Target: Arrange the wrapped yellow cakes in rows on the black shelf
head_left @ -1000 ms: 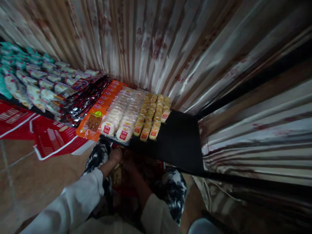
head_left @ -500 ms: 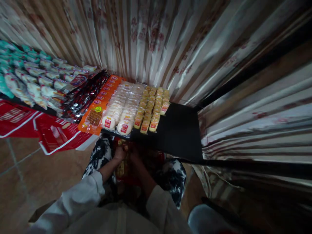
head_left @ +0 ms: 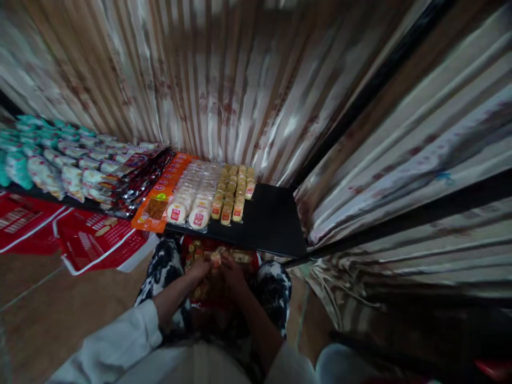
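Observation:
My left hand (head_left: 199, 269) and my right hand (head_left: 231, 271) meet over a red basket (head_left: 252, 260) that rests between my knees and holds small yellow snack packs. Both hands have their fingers closed around a pack or packs (head_left: 215, 260) there; the dim light hides the exact grip. Just above the basket is a black shelf (head_left: 272, 224). Rows of yellow packs (head_left: 234, 193), round white cakes (head_left: 196, 198) and an orange packet row (head_left: 163, 191) lie on its left half.
More packets in dark, white and teal wrappers (head_left: 60, 165) fill the shelf to the left. Red flattened cartons (head_left: 92, 240) lean below it on the brown floor. Striped shiny curtains (head_left: 248, 90) hang behind and to the right. My patterned trousers (head_left: 276, 290) flank the basket.
The view has pulled back and tilted up. My hands have risen a little out of the basket and come together around a yellow pack.

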A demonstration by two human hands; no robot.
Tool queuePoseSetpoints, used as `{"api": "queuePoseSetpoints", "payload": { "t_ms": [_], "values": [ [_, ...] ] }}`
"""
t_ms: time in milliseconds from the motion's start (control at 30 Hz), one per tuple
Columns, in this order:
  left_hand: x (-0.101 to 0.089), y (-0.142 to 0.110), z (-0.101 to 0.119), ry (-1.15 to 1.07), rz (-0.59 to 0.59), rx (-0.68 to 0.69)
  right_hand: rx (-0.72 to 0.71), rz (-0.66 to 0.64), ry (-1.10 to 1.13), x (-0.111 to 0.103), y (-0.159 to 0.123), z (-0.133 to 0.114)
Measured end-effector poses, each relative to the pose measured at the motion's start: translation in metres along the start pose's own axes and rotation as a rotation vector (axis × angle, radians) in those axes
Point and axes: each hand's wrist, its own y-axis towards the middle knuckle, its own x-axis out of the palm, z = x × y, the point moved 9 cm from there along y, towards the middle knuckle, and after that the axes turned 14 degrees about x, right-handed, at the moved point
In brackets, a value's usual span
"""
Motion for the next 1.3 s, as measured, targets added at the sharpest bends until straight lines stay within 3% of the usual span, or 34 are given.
{"api": "queuePoseSetpoints", "payload": {
  "t_ms": [100, 233, 333, 467, 567, 700, 1000, 1300],
  "values": [
    [0.006, 0.001, 0.022, -0.038, -0.018, 0.114, -0.037, -0.054, -0.055, -0.010, -0.014, -0.009],
    [0.014, 0.002, 0.055, -0.024, 0.008, 0.251, -0.091, -0.034, -0.084, -0.035, -0.026, -0.028],
    [0.021, 0.000, 0.085, -0.040, 0.007, 0.321, -0.144, -0.023, -0.071, -0.054, -0.037, -0.054],
    [0.027, 0.004, 0.128, -0.092, 0.036, 0.376, -0.204, 0.083, -0.076, -0.085, -0.048, -0.092],
    [0.028, 0.012, 0.155, -0.090, 0.126, 0.407, -0.241, 0.185, -0.076, -0.106, -0.044, -0.114],
    [0.035, 0.019, 0.181, -0.028, 0.252, 0.478, -0.296, 0.257, -0.028, -0.125, -0.017, -0.133],
    [0.067, 0.085, 0.188, -0.112, 0.183, 0.370, -0.312, 0.445, -0.092, -0.146, 0.060, -0.167],
    [0.074, 0.137, 0.199, -0.274, 0.216, 0.420, -0.354, 0.535, -0.287, -0.152, 0.090, -0.200]
  ]
}}
